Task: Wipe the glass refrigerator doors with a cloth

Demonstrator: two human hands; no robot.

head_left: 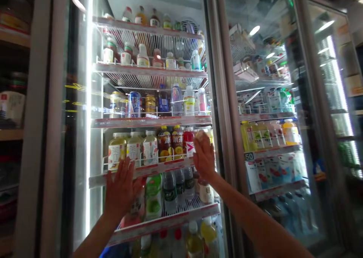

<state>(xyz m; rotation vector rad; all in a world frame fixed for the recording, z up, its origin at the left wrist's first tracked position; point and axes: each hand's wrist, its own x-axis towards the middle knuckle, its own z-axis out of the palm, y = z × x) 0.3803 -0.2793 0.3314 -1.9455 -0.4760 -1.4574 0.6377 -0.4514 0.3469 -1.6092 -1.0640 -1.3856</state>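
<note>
White labels (115, 155) face outward on upright bottles (150, 148), presumably for easy reading, before a wide-spread left hand (120, 188) and a straight-fingered right hand (204, 156), both seemingly empty.

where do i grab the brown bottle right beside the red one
Probably by its upper body, just under the yellow cap, coming from the front with the right hand, which looks nearer. The brown bottle stands upright in the front row, a similar bottle and the red bottle close on either side, leaving its front most exposed. I can't tell if glass intervenes.
</note>
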